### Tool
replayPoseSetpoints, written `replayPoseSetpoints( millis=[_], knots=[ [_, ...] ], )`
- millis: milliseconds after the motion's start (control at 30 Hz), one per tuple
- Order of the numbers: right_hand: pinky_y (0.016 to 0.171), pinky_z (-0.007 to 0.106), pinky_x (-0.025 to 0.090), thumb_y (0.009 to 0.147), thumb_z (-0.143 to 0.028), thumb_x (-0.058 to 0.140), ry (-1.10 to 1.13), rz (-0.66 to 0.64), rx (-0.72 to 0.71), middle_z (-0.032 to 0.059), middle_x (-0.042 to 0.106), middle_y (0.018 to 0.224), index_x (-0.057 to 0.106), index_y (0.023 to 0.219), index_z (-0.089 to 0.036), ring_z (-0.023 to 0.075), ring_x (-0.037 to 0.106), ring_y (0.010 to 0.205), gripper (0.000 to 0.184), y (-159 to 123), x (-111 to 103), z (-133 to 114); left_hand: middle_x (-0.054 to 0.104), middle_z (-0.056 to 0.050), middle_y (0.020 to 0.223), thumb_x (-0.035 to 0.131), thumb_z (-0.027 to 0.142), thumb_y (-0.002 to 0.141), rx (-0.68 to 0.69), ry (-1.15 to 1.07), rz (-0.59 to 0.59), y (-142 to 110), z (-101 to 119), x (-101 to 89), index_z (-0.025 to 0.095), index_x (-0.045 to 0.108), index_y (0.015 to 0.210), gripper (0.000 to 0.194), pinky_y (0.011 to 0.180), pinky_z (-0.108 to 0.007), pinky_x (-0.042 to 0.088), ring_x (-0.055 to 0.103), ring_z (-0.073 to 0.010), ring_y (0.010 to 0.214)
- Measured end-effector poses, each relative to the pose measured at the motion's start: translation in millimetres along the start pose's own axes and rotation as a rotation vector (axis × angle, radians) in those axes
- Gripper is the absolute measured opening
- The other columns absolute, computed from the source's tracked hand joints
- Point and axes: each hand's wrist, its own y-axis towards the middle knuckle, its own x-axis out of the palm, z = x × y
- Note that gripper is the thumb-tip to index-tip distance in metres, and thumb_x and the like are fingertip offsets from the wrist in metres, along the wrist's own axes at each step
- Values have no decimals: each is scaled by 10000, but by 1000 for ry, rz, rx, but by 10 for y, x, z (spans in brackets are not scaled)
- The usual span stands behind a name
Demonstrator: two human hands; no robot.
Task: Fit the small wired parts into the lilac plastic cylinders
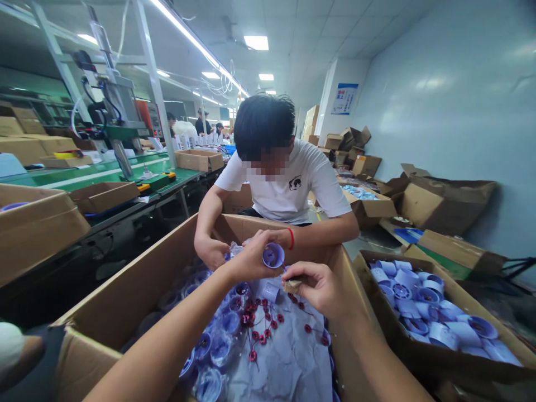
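My left hand (251,258) is closed around a small purple plastic cup-shaped housing (273,255), its open mouth facing me. In my right hand (320,286), thumb and fingers pinch a small thing with a dark part and a tan part (292,286); its kind is unclear. A thin reddish piece (283,267) reaches from it to the cup's rim. Below my hands, several small red round parts with wire leads (262,339) lie on crumpled grey paper (288,363). Another purple housing (270,291) lies on its side there.
The large cardboard box (125,285) around my hands holds many wrapped purple housings (220,349). Opposite, a person in a white shirt (288,184) reaches into it. To the right stands a carton of loose housings (444,312). At left runs a green-topped bench (62,176).
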Motion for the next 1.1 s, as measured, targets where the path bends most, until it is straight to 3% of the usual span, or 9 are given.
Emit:
replayPoseSetpoints(
  millis=[167,300,433,633,767,867,967,1100],
  knots=[
    [713,267,514,674,-72,560,-245,-41,-82,27,726,813,721,784,-204,160,655,760,236,5,19,-23,573,-39,992,769,304,564,42,41,-41,7,13,-1,196,530,945,463,853,-355,444,543,-226,937],
    [709,269,506,688,-104,583,-290,-110,-30,29,728,804,725,789,-201,160,650,741,199,0,23,-23,578,-50,1013,765,287,571,57,14,-52,23,-9,-18,193,531,978,479,837,-342,455,540,-225,946],
    [680,258,487,694,-171,636,-236,-166,87,33,724,793,730,789,-189,162,640,746,135,-8,27,15,581,-46,1008,750,229,570,68,40,-82,34,-12,-41,191,545,970,451,872,-360,440,527,-235,971],
    [510,207,409,681,-281,686,37,-247,306,-14,639,637,704,777,-170,93,523,545,149,1,25,11,554,-47,989,735,185,575,74,57,-159,35,-35,-38,184,539,997,465,834,-345,450,514,-234,967],
    [506,218,415,696,-376,688,38,-155,359,-25,599,572,694,772,-160,92,499,513,229,40,5,56,536,-34,930,701,153,600,106,52,-238,32,-24,-30,183,512,988,433,781,-305,460,500,-221,951],
    [632,275,491,668,-394,712,-2,-70,302,20,675,721,700,830,-161,142,593,645,284,68,-18,134,540,-32,920,686,135,610,119,66,-264,33,-1,-17,183,497,987,424,784,-304,459,494,-219,949],
    [796,336,507,682,-316,692,-138,11,204,61,694,893,700,870,-170,201,638,849,238,77,-33,191,553,-35,941,686,125,610,145,72,-302,36,5,3,191,477,1016,461,786,-304,459,494,-221,966],
    [783,322,525,727,-171,600,-368,107,56,66,684,986,669,979,-194,205,640,906,262,64,-25,187,554,-51,976,692,113,597,159,101,-321,34,-3,37,183,453,1050,517,759,-295,459,512,-223,954]
  ],
)
